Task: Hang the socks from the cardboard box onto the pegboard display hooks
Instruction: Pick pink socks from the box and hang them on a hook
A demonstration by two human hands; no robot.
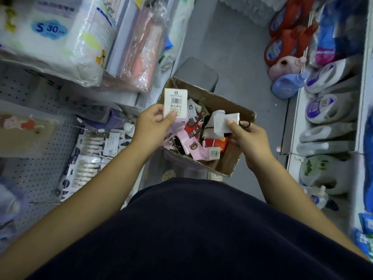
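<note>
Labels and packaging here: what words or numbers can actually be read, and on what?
"S 30": white pack on the upper-left shelf.
"ZL": card tag in the left hand, above a barcode; smaller print unreadable.
Bottle labels at right: too blurred.

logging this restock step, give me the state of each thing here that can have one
cardboard box: open, flaps up, socks still piled inside
left hand: shut on a pink sock pair, its barcode card upright
pink sock pair: held above the box, not hung
right hand: shut on a white-carded sock pair
white-carded sock pair: held over the box, not hung
pegboard: partly stocked with hanging packs
</note>
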